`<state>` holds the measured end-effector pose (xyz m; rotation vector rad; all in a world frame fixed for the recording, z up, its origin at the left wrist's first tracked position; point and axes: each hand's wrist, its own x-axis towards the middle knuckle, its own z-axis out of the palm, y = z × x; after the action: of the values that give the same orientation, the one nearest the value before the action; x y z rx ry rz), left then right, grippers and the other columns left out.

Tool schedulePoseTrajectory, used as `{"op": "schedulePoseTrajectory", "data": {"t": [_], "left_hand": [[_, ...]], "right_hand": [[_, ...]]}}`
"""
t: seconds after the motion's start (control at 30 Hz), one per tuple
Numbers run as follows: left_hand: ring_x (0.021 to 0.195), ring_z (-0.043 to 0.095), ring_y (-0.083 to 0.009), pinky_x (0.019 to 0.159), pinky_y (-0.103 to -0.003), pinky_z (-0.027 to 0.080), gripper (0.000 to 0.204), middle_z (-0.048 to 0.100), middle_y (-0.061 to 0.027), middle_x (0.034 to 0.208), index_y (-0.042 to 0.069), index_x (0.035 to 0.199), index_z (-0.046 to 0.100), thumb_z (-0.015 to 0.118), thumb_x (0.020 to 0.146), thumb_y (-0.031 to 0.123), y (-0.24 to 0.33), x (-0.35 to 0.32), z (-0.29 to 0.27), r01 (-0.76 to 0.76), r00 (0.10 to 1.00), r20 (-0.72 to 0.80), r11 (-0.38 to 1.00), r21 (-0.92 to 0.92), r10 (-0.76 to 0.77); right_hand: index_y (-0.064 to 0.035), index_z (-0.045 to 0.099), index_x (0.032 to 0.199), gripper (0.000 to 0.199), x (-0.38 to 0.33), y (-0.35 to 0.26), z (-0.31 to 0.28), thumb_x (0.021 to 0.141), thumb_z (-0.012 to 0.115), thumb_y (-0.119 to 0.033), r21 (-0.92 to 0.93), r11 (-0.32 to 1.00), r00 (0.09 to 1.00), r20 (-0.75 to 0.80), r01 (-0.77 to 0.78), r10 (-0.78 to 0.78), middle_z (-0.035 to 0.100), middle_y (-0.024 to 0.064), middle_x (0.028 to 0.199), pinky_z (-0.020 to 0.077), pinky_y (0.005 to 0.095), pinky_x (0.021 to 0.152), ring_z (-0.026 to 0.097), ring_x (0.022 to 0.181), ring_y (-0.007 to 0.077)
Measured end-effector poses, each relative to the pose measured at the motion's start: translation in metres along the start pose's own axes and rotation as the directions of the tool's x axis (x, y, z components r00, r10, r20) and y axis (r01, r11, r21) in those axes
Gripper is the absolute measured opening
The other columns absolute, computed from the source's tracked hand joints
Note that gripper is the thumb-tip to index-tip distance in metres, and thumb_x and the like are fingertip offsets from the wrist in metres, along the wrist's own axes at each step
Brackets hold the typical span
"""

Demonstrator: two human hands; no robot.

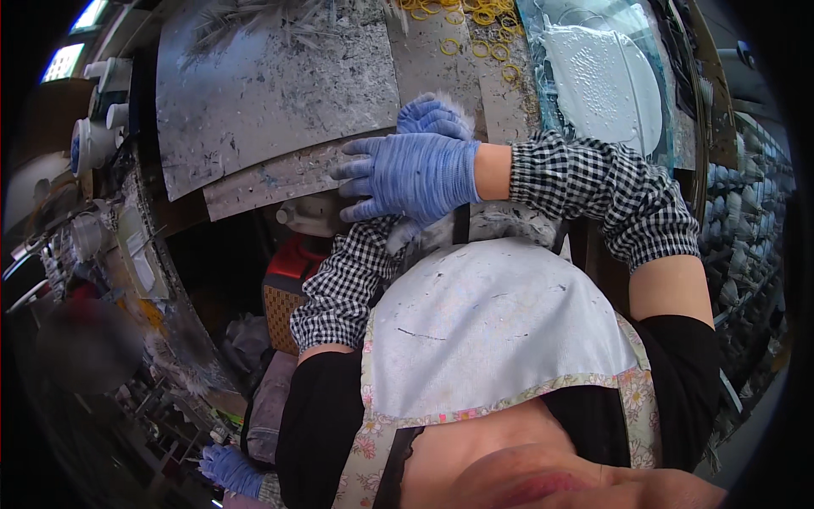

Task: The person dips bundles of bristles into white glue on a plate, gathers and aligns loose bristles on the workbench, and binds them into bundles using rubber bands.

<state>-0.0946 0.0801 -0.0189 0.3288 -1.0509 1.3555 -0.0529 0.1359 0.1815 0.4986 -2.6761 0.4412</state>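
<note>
My right hand (415, 178), in a blue knit glove, reaches across to the left with its fingers spread. It lies over my left wrist and hides part of it. Just beyond, my left hand (431, 116), gloved alike, is curled closed at the near edge of the work surface. A pale grey fluffy tuft (460, 112) sticks out at its right side; the rest of it is hidden. Black-and-white checked sleeves cover both forearms, and a white apron (500, 331) lies below them.
Grey stained boards (280, 93) cover the bench, with loose grey feathers (263, 25) at the back. Yellow rubber bands (482, 49) lie at the top. White paste (602, 81) is spread on glass at the right. A white jug (315, 214) stands below; another person's gloved hand (229, 469) shows lower left.
</note>
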Motion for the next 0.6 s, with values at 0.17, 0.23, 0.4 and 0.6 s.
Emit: {"op": "schedulePoseTrajectory", "data": {"t": [0.17,0.23,0.4,0.6], "left_hand": [[0.099,0.063,-0.0193,0.083,-0.043,0.05,0.059,0.066,-0.0053,0.107,0.01,0.13,0.052,0.06,0.091,0.053,0.012,0.051,0.018,-0.289,0.945,-0.261,-0.875,-0.388,-0.196],[0.095,0.065,-0.0274,0.082,-0.044,0.05,0.051,0.067,-0.008,0.101,0.01,0.122,0.057,0.069,0.086,0.043,0.001,0.057,0.005,0.239,0.904,-0.293,-0.936,-0.259,0.312],[0.098,0.064,-0.0273,0.085,-0.043,0.049,0.05,0.066,-0.0088,0.103,0.009,0.121,0.058,0.07,0.086,0.042,-0.106,0.033,0.005,0.042,0.777,0.013,-0.072,0.996,0.63],[0.101,0.062,-0.0271,0.088,-0.042,0.048,0.049,0.066,-0.0097,0.106,0.008,0.12,0.058,0.071,0.085,0.04,-0.001,0.046,0.055,0.226,0.923,-0.289,-0.966,-0.129,0.254]], "right_hand": [[-0.0155,0.048,0.144,0.073,-0.021,0.029,0.007,0.094,0.041,-0.068,0.157,0.977,0.961,0.255,-0.147,0.104,0.057,0.0159,0.135,0.0347,0.0434,0.115,0.047,0.133,0.0284],[-0.0158,0.048,0.144,0.076,-0.027,0.047,0.002,0.092,0.039,-0.071,-0.007,0.948,0.911,0.272,-0.319,0.309,0.058,0.0163,0.133,0.0372,0.0436,0.113,0.048,0.133,0.0282],[-0.0226,0.052,0.14,0.082,-0.06,0.024,-0.024,0.082,0.049,-0.08,-0.09,0.993,0.972,0.217,-0.075,0.093,0.057,0.0113,0.136,0.0422,0.0479,0.109,0.051,0.13,0.0283],[-0.0198,0.058,0.135,0.066,0.001,0.032,-0.037,0.09,0.053,-0.067,-0.083,0.979,0.978,-0.081,0.184,-0.191,0.059,0.0144,0.132,0.0413,0.0478,0.11,0.049,0.131,0.0312]]}}
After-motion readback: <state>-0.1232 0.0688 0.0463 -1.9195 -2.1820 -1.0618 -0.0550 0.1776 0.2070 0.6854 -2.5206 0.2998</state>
